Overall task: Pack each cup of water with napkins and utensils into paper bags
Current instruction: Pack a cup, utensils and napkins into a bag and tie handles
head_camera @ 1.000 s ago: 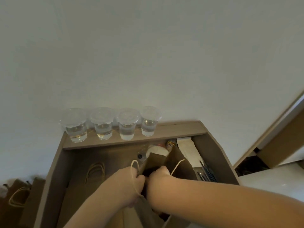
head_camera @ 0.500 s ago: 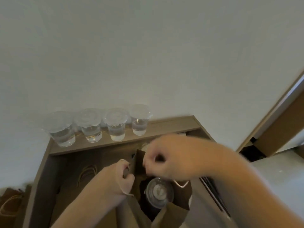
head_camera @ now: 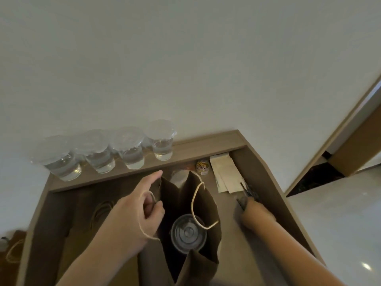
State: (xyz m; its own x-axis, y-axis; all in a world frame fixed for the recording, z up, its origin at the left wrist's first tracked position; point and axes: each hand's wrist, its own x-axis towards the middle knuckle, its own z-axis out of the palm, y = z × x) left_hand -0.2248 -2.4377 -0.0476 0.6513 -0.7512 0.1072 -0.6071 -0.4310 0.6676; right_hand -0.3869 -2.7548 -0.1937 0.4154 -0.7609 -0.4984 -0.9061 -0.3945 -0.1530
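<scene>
Moved: right hand [head_camera: 255,213] has left the bag mouth for the dark utensils [head_camera: 249,190]; it is blurred, so its grip cannot be told.
Left hand [head_camera: 148,205]: pinches the paper bag [head_camera: 206,205] by rim and twine handle, holding it open.
Cup [head_camera: 188,233]: lidded, upright inside the bag; likely thin-walled and sloshy.
Handling: utensils look light and slippery, so pinch mid-shaft.
Around: napkins [head_camera: 224,174] just beside them; four cups [head_camera: 132,153] on the ledge [head_camera: 206,145]; the table [head_camera: 259,172] wall crowds the reach.

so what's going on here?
A person is packing a paper bag. The left hand pinches the bag's rim and holds it open; a lidded cup stands inside. The right hand is at the dark utensils beside the napkins, too blurred to tell whether it grips one. Four cups of water stand on the back ledge.
</scene>
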